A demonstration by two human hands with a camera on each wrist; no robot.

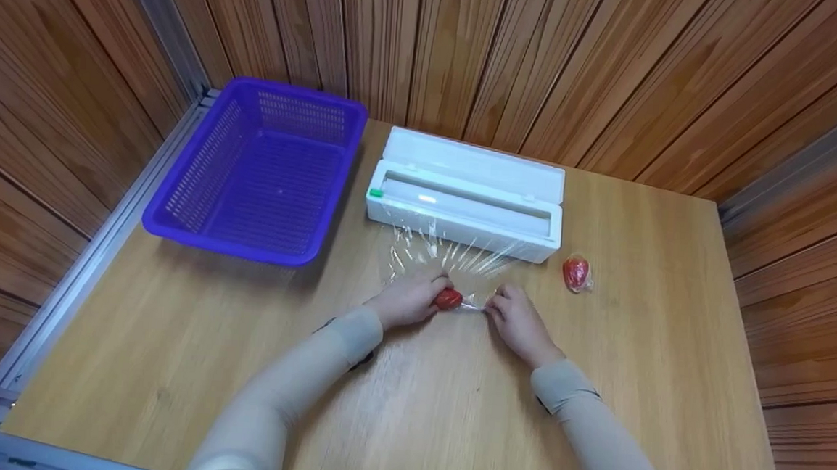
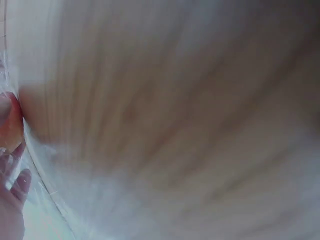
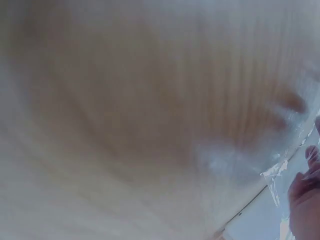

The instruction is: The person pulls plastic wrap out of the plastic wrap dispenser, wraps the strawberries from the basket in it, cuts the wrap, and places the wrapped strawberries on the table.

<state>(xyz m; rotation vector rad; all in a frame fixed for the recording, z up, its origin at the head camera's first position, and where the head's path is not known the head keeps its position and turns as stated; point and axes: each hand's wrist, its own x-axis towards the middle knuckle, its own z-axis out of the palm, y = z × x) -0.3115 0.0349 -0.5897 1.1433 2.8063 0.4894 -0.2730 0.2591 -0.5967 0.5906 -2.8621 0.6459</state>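
Note:
Near the middle of the table, my left hand (image 1: pixel 409 297) grips a small red fruit (image 1: pixel 449 299) that lies against clear plastic wrap (image 1: pixel 417 253). Its exact kind is unclear; the left wrist view shows a smooth red-orange side of the fruit (image 2: pixel 15 125). To its right, my right hand (image 1: pixel 518 322) pinches the near edge of the wrap with thumb and fingers. The film stretches in shiny creases from both hands back to an open white dispenser box (image 1: pixel 455 230), where a roll (image 1: pixel 464 203) sits. Crumpled film (image 3: pixel 275 175) shows beside the right hand in the right wrist view.
A purple plastic basket (image 1: pixel 236 249) stands at the back left of the wooden table (image 1: pixel 407 423). Right of the box lies another red fruit (image 1: pixel 576 273) wrapped in film. A small green piece (image 1: pixel 376 193) is on the box's left end. Wood-panelled walls (image 1: pixel 473 57) bound the table.

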